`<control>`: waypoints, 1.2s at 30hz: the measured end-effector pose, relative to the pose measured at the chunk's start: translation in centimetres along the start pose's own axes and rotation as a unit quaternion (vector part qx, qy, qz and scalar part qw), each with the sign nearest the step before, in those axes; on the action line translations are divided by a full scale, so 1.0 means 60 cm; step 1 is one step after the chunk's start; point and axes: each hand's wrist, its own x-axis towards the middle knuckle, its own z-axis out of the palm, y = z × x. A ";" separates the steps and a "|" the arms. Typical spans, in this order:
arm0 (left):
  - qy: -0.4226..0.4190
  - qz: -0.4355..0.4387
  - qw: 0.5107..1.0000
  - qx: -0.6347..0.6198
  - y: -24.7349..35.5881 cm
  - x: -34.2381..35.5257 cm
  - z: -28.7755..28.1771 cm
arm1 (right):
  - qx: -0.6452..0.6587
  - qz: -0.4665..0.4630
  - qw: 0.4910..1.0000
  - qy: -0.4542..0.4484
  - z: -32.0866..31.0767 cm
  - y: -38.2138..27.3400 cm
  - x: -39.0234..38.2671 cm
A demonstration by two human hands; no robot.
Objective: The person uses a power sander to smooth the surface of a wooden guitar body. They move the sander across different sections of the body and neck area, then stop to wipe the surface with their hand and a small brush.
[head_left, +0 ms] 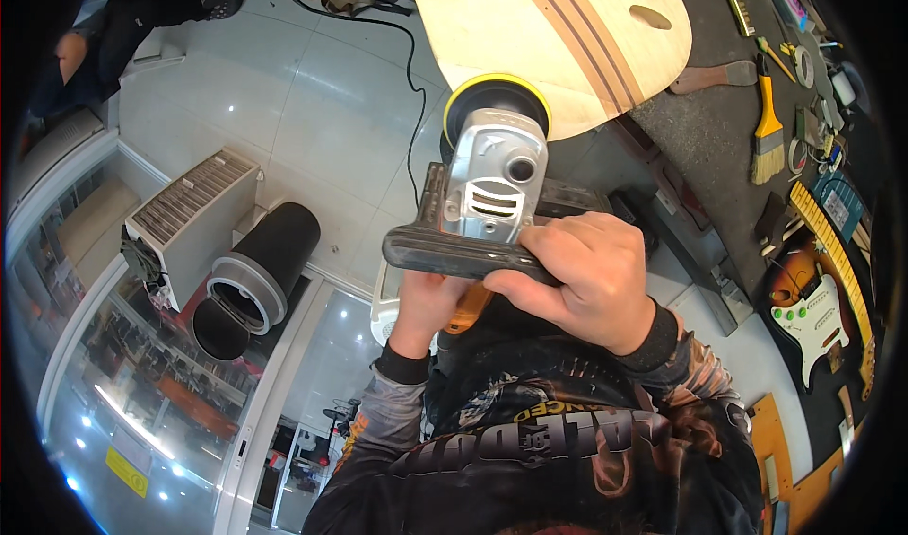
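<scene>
In front of my chest I hold an electric sander-polisher (490,168) with a silver head, a black and yellow disc pad (497,95) and an orange body. My right hand (588,275) wraps round its black bar handle (454,251). Below that bar, my left hand (430,303) closes on the tool's body, its fingers mostly hidden. The pad overlaps the near edge of a pale wooden guitar body (492,34) with brown centre stripes and oval cut-outs; I cannot tell whether they touch.
To the right, a dark bench (690,138) carries a yellow-handled brush (770,123), a wooden-handled tool (714,76) and a sunburst electric guitar (813,317). On the left floor stand a black bin (274,251) and a white slatted box (194,223). A black cable (413,62) crosses the tiles. Another person (95,43) is far left.
</scene>
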 end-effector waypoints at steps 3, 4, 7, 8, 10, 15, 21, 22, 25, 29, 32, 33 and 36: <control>-0.007 0.011 1.000 0.001 -0.016 -0.002 -0.014 | 0.011 0.004 1.000 0.007 0.007 -0.003 -0.001; 0.018 0.020 0.999 0.035 -0.028 0.002 -0.034 | 0.008 -0.017 1.000 0.015 0.019 -0.006 0.013; 0.056 0.039 0.997 0.048 -0.043 0.017 -0.085 | 0.005 -0.058 0.998 0.039 0.058 -0.012 0.057; 0.063 0.041 0.996 0.040 -0.041 0.017 -0.099 | 0.005 -0.067 0.997 0.047 0.065 -0.017 0.070; 0.072 0.040 0.996 0.024 -0.032 0.013 -0.116 | 0.018 -0.079 0.995 0.063 0.079 -0.031 0.086; 0.072 0.031 0.997 0.018 -0.028 0.002 -0.131 | 0.028 -0.090 0.993 0.078 0.085 -0.036 0.086; 0.042 0.032 0.996 0.072 -0.060 0.012 -0.111 | -0.001 -0.057 0.995 0.082 0.079 -0.021 0.039; 0.037 0.025 0.998 0.052 -0.055 0.015 -0.100 | -0.001 -0.056 0.995 0.082 0.077 -0.020 0.029; 0.037 -0.027 0.998 -0.037 -0.039 0.014 -0.084 | -0.007 -0.031 0.996 0.084 0.078 -0.020 0.016; 0.029 0.025 0.999 -0.036 -0.029 0.032 -0.111 | 0.000 -0.063 0.993 0.097 0.090 -0.026 0.056; 0.047 0.042 0.998 0.030 -0.015 0.036 -0.124 | 0.004 -0.074 0.994 0.075 0.097 -0.025 0.076; 0.056 0.049 0.996 0.052 -0.010 0.035 -0.124 | 0.014 -0.074 0.993 0.087 0.100 -0.025 0.075; 0.014 0.010 1.000 -0.021 -0.009 0.026 -0.106 | 0.005 -0.053 0.995 0.083 0.090 -0.025 0.047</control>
